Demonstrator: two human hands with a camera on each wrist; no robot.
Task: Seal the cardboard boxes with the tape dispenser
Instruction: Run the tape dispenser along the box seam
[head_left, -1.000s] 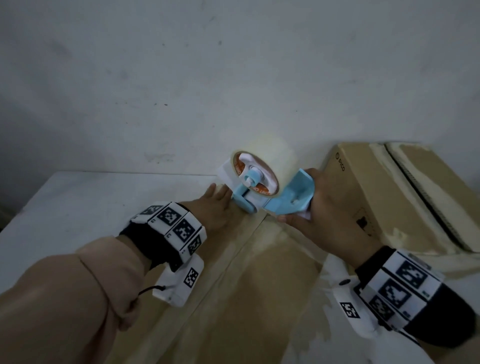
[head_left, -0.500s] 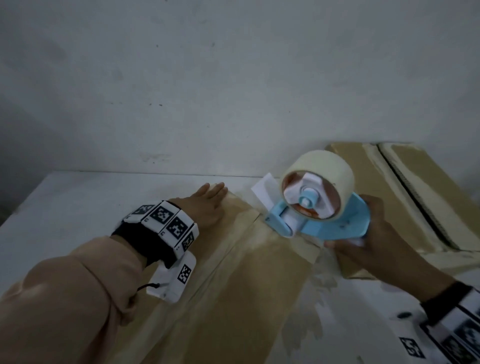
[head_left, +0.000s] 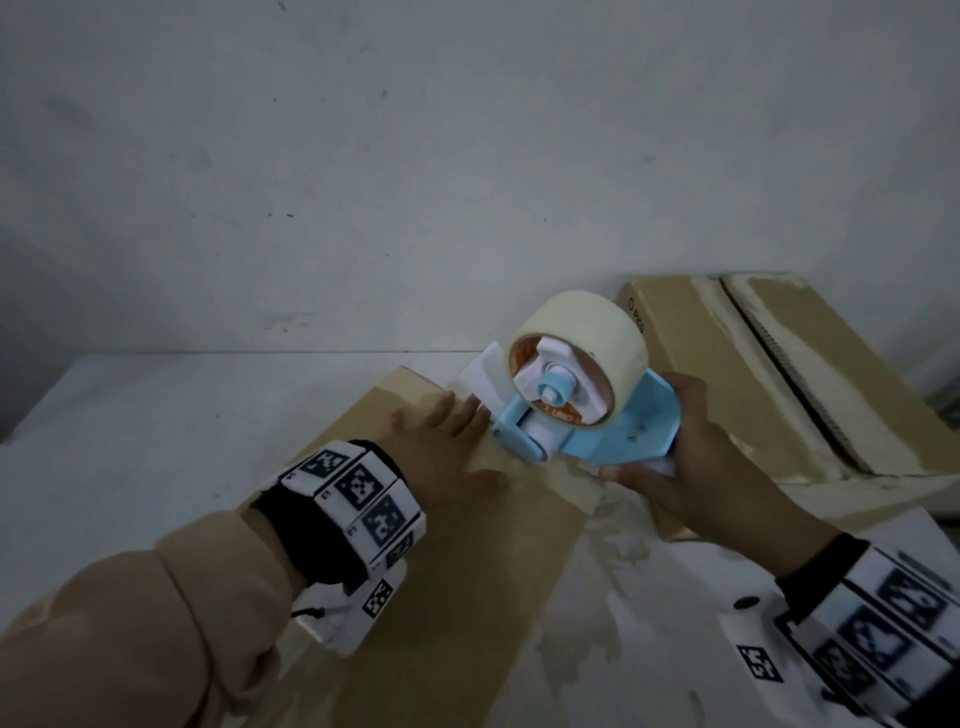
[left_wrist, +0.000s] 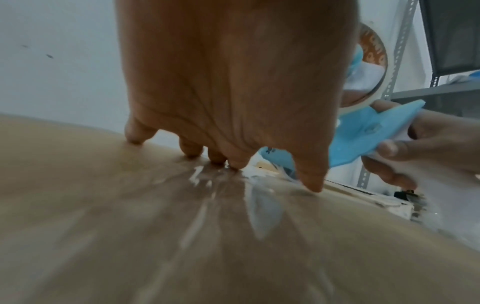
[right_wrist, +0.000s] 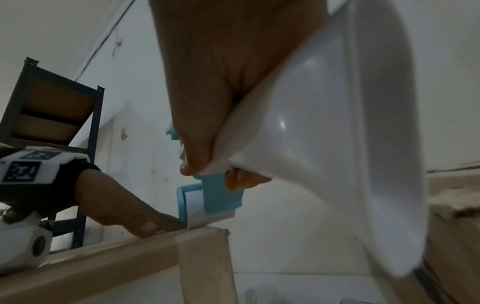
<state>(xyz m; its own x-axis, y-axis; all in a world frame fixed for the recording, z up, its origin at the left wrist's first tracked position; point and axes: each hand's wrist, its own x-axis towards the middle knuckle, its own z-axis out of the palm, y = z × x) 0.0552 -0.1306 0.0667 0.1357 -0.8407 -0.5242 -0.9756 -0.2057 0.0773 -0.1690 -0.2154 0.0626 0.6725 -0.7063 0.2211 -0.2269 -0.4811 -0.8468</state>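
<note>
From the head view, the left hand lies flat, fingers straight, on the near box on the table; the right hand grips the tape dispenser at the box's far end. The left wrist view shows fingertips pressing shiny tape. In the right wrist view, fingers wrap the dispenser's handle.

Blue tape dispenser above taped box

Glossy plastic tape dispenser; matt cardboard box.
</note>
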